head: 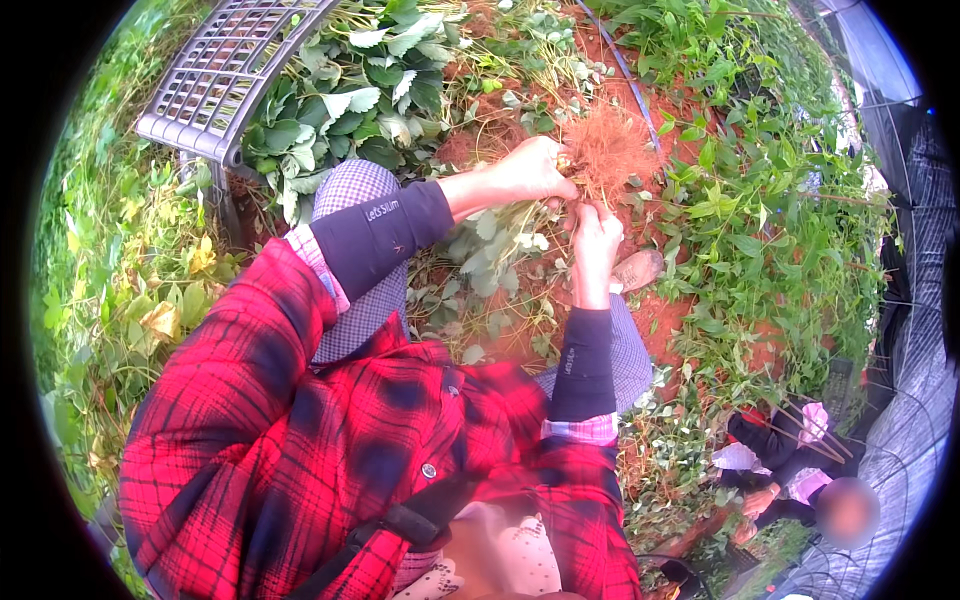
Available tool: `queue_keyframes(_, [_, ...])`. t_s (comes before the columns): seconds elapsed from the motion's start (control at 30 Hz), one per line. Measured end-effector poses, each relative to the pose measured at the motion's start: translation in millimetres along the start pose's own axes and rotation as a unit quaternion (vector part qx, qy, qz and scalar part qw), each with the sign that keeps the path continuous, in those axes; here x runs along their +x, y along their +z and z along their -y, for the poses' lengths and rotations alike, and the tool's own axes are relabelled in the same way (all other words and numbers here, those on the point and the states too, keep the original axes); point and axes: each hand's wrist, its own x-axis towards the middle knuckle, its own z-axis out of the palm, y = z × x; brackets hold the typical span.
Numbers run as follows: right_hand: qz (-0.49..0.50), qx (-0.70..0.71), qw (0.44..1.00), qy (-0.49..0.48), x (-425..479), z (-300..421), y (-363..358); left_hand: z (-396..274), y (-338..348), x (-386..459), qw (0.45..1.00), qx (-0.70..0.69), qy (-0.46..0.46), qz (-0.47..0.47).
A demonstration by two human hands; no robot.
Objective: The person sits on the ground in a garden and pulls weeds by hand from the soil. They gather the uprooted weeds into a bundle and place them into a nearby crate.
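My left hand (534, 171) grips the stem end of a bundle of strawberry plants, just left of its bushy mass of reddish roots (609, 150). Close below, my right hand (594, 229) has its fingers pinched at the same stems, near the base of the roots. The bundle's leaves (491, 251) hang down to the left, under my left forearm. Between the hands the fingertips partly hide the stems. Dark sleeves cover both my forearms.
A grey plastic crate (217, 82) stands at the upper left beside a heap of strawberry plants (352, 97). Green plants (750, 210) grow on the right. A blue hose or strap (622, 64) crosses the red soil. A co-worker (787, 465) sits at the lower right, by dark netting (922, 315).
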Motion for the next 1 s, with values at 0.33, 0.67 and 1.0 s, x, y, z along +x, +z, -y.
queue_keyframes(0.33, [-0.097, -0.056, 0.993, 0.035, -1, -69, -15, -12, -6, -8, 0.992, -0.119, 0.033, -0.027])
queue_keyframes(0.67, [0.102, 0.001, 0.994, -0.033, -26, 49, 5, -3, -31, 0, 0.93, -0.319, -0.176, 0.043])
queue_keyframes(1.0, [-0.039, 0.347, 0.929, 0.125, -48, 10, -123, -2, -31, 10, 0.966, -0.223, -0.127, 0.026])
